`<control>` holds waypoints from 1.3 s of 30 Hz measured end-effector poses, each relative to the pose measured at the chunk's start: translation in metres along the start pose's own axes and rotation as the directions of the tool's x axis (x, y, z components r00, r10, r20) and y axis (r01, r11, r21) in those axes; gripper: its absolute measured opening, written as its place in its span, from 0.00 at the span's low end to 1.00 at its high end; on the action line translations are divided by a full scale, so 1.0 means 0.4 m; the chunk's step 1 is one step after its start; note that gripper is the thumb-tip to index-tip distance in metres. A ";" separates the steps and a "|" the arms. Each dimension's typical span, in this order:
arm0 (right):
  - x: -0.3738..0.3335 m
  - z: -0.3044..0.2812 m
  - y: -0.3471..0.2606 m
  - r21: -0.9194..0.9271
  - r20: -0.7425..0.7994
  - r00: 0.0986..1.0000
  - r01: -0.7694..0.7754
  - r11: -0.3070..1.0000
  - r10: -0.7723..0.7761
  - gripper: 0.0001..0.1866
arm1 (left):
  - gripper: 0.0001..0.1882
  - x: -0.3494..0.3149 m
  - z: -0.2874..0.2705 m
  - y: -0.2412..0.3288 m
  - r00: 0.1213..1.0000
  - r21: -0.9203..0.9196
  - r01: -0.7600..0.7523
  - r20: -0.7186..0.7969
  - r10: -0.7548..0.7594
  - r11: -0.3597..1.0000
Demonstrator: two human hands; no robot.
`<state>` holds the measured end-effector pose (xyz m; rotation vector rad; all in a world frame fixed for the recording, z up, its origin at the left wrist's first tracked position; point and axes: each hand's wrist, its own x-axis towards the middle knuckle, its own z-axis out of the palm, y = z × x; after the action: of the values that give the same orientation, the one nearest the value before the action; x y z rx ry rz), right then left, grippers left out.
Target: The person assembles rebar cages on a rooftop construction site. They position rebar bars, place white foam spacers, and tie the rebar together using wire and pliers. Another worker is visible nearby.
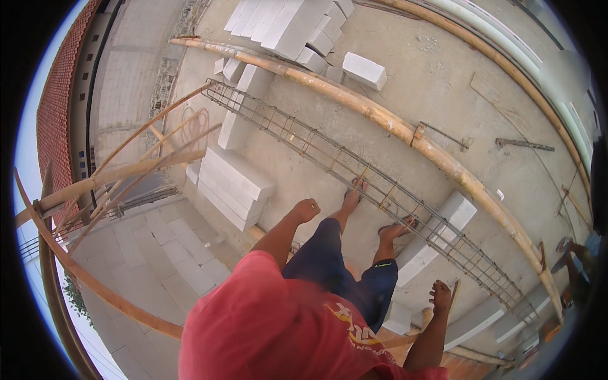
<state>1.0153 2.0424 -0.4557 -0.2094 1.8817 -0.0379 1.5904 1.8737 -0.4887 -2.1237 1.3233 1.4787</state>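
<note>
My left hand (306,210) is in a loose fist with nothing visible in it, above the floor beside a stack of white blocks (231,183). My right hand (440,295) hangs lower right, fingers apart and slightly curled, holding nothing. In front of both hands a long rebar cage (329,161) runs diagonally from upper left to lower right, with tied stirrups along it. My sandalled feet are by its near side. A white block (437,234) lies under the cage, beyond my right hand.
A bamboo pole (354,98) crosses beyond the cage. More white blocks (285,25) are stacked at the top, with a single block (365,71) beside them. Wooden poles (120,171) cross at left, by a block wall (149,266). Another person (576,272) is at the far right.
</note>
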 end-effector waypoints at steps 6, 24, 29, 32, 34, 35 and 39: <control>0.168 0.028 0.001 -0.018 -0.022 0.998 -0.060 0.998 0.059 0.28 | 0.17 0.162 0.022 0.057 0.992 -0.031 0.079 0.104 -0.076 0.996; 0.585 -0.005 0.055 0.021 -0.390 0.917 0.101 0.995 -0.085 0.42 | 0.37 0.593 0.062 0.011 0.995 -0.009 0.100 -0.018 -0.100 0.995; 0.674 0.004 0.028 0.206 -0.318 0.944 0.158 0.966 -0.087 0.42 | 0.32 0.618 0.124 0.052 0.991 -0.147 0.133 0.047 -0.127 0.980; 0.714 -0.023 0.060 0.169 -0.251 0.967 0.078 0.983 -0.034 0.28 | 0.16 0.632 0.151 0.075 0.991 -0.302 0.075 0.125 -0.039 0.950; 0.717 -0.025 0.072 0.164 -0.299 0.954 0.017 0.986 0.033 0.21 | 0.13 0.650 0.170 0.091 0.990 -0.387 0.102 0.133 -0.054 0.917; 0.726 -0.026 0.097 0.257 -0.255 0.967 0.040 0.966 0.028 0.26 | 0.14 0.647 0.182 0.117 0.991 -0.487 0.137 0.072 -0.116 0.863; 0.792 -0.039 0.114 0.240 -0.136 0.991 0.017 0.971 0.016 0.32 | 0.17 0.640 0.179 0.029 0.894 -0.124 0.022 -0.442 -0.075 0.992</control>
<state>0.8993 2.0343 -0.7542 -0.0404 1.9939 -0.2863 1.5571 1.7746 -0.7334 -2.6667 1.3314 1.1067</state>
